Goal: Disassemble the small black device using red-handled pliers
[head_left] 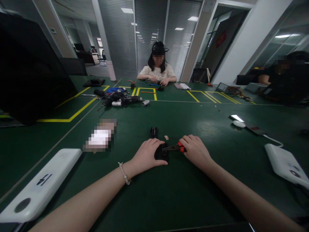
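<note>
My left hand is closed around a small black part, pressing it against the green table. What kind of part it is I cannot make out. My right hand grips red-handled needle-nose pliers, whose jaws point left and reach the black part. Just beyond my left fingers stands another small black piece; whether it joins the held part is unclear. A tiny beige scrap lies beyond the jaws.
At left are a long white device and a blurred-out phone. To the right lie a white power bank and a mouse. Tools and cables are heaped farther back. Across the table sits a person; another is far right.
</note>
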`<move>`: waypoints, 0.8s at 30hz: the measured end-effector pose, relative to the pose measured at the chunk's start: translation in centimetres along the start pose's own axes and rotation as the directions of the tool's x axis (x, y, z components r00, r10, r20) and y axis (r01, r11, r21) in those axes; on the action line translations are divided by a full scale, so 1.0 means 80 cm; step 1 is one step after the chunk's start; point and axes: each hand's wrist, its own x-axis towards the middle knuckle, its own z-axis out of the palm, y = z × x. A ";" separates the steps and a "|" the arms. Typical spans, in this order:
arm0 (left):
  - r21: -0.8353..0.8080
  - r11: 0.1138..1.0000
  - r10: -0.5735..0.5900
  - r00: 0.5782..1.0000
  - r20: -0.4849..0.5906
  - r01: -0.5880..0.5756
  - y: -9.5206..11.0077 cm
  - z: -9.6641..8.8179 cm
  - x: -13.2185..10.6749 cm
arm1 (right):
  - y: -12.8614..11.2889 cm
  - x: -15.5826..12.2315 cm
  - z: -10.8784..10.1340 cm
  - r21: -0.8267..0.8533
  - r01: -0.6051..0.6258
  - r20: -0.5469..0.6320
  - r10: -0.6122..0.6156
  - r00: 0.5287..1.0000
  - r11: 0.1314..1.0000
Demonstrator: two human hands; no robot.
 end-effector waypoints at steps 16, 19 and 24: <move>0.004 1.000 0.000 1.000 -0.005 0.000 0.001 -0.001 0.000 | 0.000 0.000 -0.001 -0.014 -0.007 0.019 0.007 1.000 1.000; 0.012 1.000 0.003 1.000 -0.011 -0.003 0.001 0.000 0.000 | 0.001 0.000 -0.001 -0.022 0.001 0.004 -0.001 1.000 1.000; 0.014 1.000 0.006 1.000 -0.009 -0.005 0.001 0.000 0.000 | 0.001 -0.001 -0.002 -0.047 0.014 -0.008 -0.015 1.000 0.999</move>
